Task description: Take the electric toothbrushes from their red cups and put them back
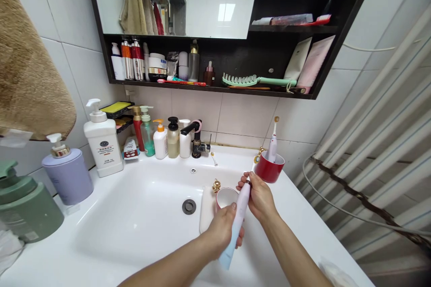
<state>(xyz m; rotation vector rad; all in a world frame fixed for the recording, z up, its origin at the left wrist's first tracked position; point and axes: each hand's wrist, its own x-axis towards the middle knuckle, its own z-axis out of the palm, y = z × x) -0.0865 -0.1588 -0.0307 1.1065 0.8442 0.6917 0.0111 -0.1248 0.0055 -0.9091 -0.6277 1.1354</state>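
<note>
My left hand (220,228) is wrapped round the body of an electric toothbrush (238,215), pink at the top and pale blue at the base. The toothbrush slants over the right side of the sink. At its upper end, my right hand (261,195) is closed, thumb and fingers pinching around the dark tip; the fingers partly hide what is there. Below and behind the toothbrush, a red cup with a white inside (226,196) and a gold figure handle sits on a pale mat (206,210). A small brush head (213,158) lies on the sink's back ledge.
A second red cup (269,171) holding another electric toothbrush (273,145) stands on the right rim. The black faucet (195,139) and several pump bottles (160,141) line the back of the sink (134,215). Above hangs a dark mirror cabinet (208,89); white pipes (373,143) run at right.
</note>
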